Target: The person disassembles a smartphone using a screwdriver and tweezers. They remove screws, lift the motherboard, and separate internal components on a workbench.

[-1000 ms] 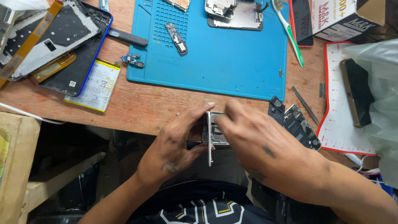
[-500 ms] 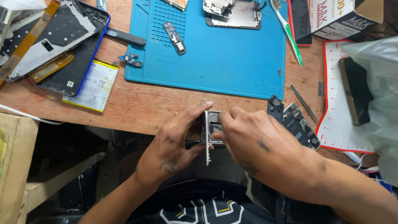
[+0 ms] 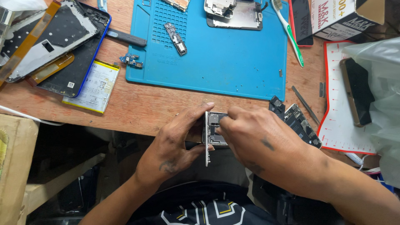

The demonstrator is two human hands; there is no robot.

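Left hand: my left hand grips the silver metal phone frame, fingers closed on its long edge, thumb low and forefinger over the top.
Right hand: my right hand lies over the open side of the frame, fingers pinched narrow on something inside it; what sits between the tips I cannot tell, as the hand hides it.
Where the frame is: held up on edge, off the wooden tabletop, just in front of its near rim and above my lap.
Step in hand: as I judge it, I am working a small part in or out of the frame, with my left hand only steadying it.
Next move calls for: a steady left grip and a light, fine pull or press from my right fingertips, so nothing thin bends.
Near my right wrist: a dark stripped phone board lies on the tabletop, with slim metal tweezers beside it.
Further back: a blue silicone work mat carries a small narrow circuit strip.
Far left: a black phone back shell with a blue rim, and a flat white and yellow battery just beside it.
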